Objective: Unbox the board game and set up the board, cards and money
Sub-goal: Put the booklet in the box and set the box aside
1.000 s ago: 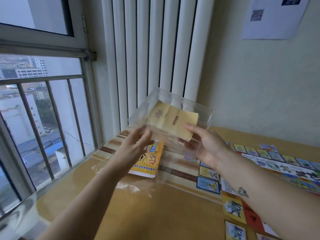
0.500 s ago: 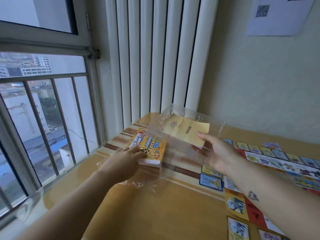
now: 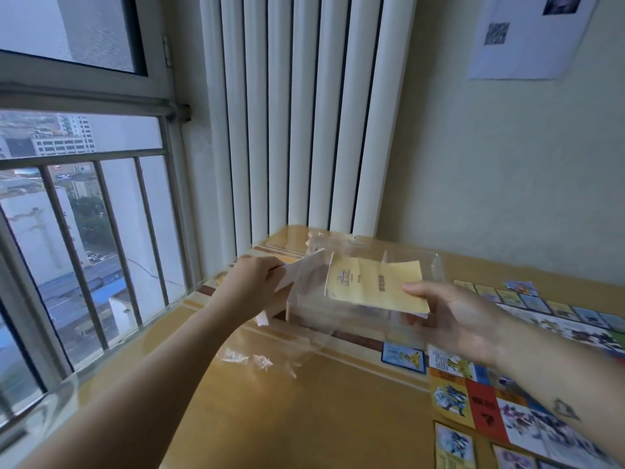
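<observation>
My right hand [image 3: 456,319] holds a clear plastic box [image 3: 355,316] just above the table, thumb on its near right corner. A yellow folded leaflet [image 3: 375,282] lies inside against the box's top. My left hand [image 3: 250,282] grips a boxed card pack [image 3: 301,275] at the clear box's left end. The pack is tipped up on edge, so its pale underside faces me. The game board [image 3: 480,407] lies unfolded on the table at the right, partly under my right forearm. A blue-edged card [image 3: 402,355] lies beside the board's left edge.
Crumpled clear wrap [image 3: 250,360] lies on the yellow table [image 3: 304,418] below the box. A white radiator [image 3: 304,113] stands against the far wall, and a barred window [image 3: 84,231] runs along the left. A paper sheet [image 3: 527,38] hangs on the wall.
The clear box has come down toward the table. My left hand left the box, dropped onto the card pack lying flat, and has tipped it up on edge.
</observation>
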The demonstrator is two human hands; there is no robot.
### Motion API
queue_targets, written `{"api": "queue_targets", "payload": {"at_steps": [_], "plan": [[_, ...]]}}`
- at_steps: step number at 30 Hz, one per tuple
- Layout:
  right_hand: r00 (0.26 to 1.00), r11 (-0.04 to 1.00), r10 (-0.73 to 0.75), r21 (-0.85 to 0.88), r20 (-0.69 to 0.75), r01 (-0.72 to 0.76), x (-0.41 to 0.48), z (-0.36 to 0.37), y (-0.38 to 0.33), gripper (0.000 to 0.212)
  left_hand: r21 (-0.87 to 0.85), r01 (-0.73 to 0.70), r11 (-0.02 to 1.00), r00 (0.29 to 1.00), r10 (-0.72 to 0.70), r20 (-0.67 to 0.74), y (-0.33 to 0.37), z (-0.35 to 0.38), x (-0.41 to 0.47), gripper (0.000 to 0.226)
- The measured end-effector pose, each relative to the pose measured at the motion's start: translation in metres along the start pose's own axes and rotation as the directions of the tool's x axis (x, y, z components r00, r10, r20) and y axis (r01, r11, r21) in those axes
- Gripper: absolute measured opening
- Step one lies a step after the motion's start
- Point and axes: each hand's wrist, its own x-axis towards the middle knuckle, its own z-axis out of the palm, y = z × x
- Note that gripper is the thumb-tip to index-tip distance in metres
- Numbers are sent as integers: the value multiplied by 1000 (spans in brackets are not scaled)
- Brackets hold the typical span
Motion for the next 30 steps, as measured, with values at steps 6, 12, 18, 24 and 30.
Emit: {"api": "queue_targets", "payload": {"at_steps": [6,12,18,24,30], "plan": [[998,998,59,-29,-31,-60,-10,-17,19,39,-63,179,982,984,-177,29,14,7,-6,38],[996,997,60,-51,-68,-63,-7,-17,21,27,-66,172,983,984,-168,52,24,7,-5,36],[990,995,89,-44,-110,-94,3,-16,24,13,-68,152,986,988,-150,46,26,4,-7,29],[982,997,53,-46,-179,-62,13,-22,21,12,-91,-9,996,996,18,91,34,4,-21,36],[979,996,48,-59,-200,-60,14,-22,24,16,25,-121,992,977,115,179,33,3,-27,35]]}}
